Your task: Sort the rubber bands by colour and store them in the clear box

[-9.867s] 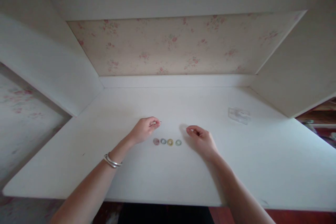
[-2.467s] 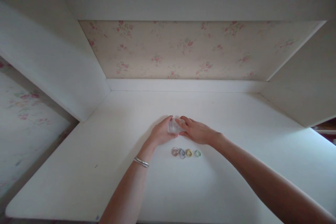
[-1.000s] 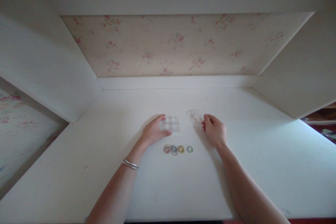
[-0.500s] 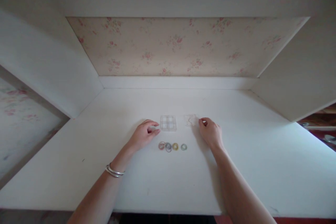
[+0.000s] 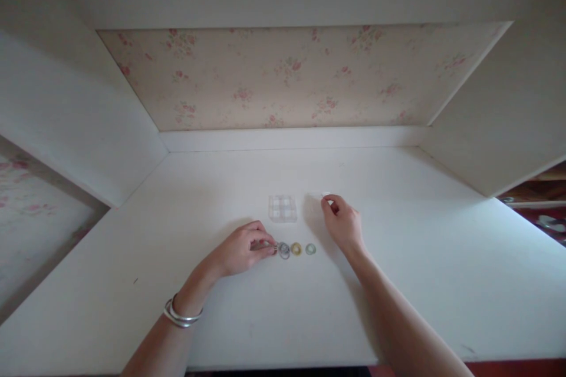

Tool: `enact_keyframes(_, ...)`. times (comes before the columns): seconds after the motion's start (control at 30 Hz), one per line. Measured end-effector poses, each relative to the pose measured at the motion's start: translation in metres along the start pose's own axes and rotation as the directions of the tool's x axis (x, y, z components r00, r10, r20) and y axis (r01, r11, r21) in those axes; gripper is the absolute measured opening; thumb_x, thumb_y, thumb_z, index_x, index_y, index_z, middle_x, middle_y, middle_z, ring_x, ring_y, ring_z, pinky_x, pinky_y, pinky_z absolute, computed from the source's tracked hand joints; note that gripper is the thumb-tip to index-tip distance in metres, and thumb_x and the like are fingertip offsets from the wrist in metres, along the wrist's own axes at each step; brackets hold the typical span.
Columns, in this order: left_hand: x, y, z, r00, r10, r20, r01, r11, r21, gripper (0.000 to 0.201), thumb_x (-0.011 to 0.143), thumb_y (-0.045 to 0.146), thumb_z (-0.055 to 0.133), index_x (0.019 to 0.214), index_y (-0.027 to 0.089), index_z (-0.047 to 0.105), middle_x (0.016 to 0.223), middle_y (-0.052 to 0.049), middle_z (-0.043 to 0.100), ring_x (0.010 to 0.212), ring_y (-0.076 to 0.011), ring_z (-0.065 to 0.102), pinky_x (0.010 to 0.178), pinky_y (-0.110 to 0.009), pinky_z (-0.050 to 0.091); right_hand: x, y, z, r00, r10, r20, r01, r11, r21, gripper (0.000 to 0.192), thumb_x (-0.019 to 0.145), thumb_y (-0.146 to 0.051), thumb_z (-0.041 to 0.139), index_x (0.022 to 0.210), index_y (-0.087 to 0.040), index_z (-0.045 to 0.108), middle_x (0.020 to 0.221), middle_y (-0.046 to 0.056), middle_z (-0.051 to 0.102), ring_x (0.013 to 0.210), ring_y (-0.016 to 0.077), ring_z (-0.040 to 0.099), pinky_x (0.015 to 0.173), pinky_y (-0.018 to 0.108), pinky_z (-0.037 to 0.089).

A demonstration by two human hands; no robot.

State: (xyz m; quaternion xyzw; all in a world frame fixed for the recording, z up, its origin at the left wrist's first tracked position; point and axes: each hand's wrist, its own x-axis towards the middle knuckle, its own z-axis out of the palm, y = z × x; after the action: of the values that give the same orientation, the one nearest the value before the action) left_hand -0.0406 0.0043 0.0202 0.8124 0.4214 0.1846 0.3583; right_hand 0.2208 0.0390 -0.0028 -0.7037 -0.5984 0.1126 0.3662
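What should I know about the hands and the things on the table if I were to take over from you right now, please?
Left hand: fingers pinched at the leftmost, pinkish ring of the row; the ring itself is mostly hidden.
Right hand: fingertips on the clear lid, which lies flat on the white table.
Clear compartment box: open, beyond the rings, with nothing visible inside.
Grey ring, yellow ring and green ring: lying in a row, none boxed.
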Motion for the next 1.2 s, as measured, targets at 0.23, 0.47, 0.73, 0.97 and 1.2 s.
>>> enact_keyframes(0.23, 0.001, -0.007, 0.008, 0.999, -0.018, -0.032, 0.018, 1.0, -0.005, 0.021, 0.085, 0.037, 0.056, 0.095, 0.024, 0.069, 0.095, -0.002, 0.049, 0.082, -0.0122, 0.053, 0.076, -0.024, 0.046, -0.034, -0.032, 0.02, 0.923, -0.353, 0.15, 0.352, 0.935, 0.033, 0.026, 0.089, -0.032, 0.042, 0.089, -0.024, 0.066, 0.067, 0.001, 0.065, 0.067, 0.0161, 0.059, 0.072, 0.028, 0.039)
enact_keyframes(0.47, 0.001, -0.008, 0.008, 0.999, -0.032, -0.038, 0.034, 0.998, 0.056, 0.018, 0.084, 0.037, 0.058, 0.088, 0.025, 0.07, 0.089, 0.0, 0.046, 0.076, -0.0106, 0.052, 0.071, -0.022, 0.044, -0.041, -0.037, 0.024, 0.87, -0.434, 0.234, 0.431, 0.9, 0.07, 0.024, 0.091, -0.029, 0.042, 0.09, -0.023, 0.065, 0.067, 0.0, 0.065, 0.065, 0.0151, 0.058, 0.074, 0.029, 0.039)
enact_keyframes(0.73, 0.003, -0.008, 0.007, 0.999, -0.038, -0.034, 0.039, 0.998, 0.045, 0.018, 0.085, 0.035, 0.056, 0.083, 0.023, 0.07, 0.089, 0.0, 0.049, 0.076, -0.0114, 0.055, 0.073, -0.023, 0.045, -0.032, -0.033, 0.022, 0.881, -0.375, 0.288, 0.406, 0.912, -0.054, 0.031, 0.092, -0.031, 0.041, 0.114, -0.022, 0.06, 0.083, 0.003, 0.068, 0.077, 0.0178, 0.06, 0.076, 0.031, 0.039)
enact_keyframes(0.97, 0.003, -0.009, 0.007, 0.999, -0.024, -0.037, 0.025, 0.999, 0.033, 0.021, 0.088, 0.032, 0.052, 0.081, 0.021, 0.068, 0.09, -0.001, 0.05, 0.078, -0.012, 0.054, 0.075, -0.024, 0.044, -0.029, -0.03, 0.02, 0.859, -0.364, 0.361, 0.436, 0.889, -0.141, 0.029, 0.095, -0.032, 0.037, 0.106, -0.027, 0.064, 0.09, 0.004, 0.065, 0.088, 0.0177, 0.058, 0.078, 0.031, 0.034)
enact_keyframes(1.2, 0.003, -0.01, 0.004, 0.998, -0.026, -0.063, 0.026, 1.0, 0.005, 0.022, 0.089, 0.032, 0.049, 0.083, 0.018, 0.065, 0.089, -0.002, 0.048, 0.079, -0.0126, 0.052, 0.074, -0.025, 0.044, -0.029, -0.031, 0.015, 0.82, -0.427, 0.381, 0.492, 0.866, -0.089, 0.023, 0.092, -0.023, 0.044, 0.088, -0.023, 0.067, 0.087, 0.001, 0.062, 0.087, 0.0147, 0.056, 0.073, 0.028, 0.03)
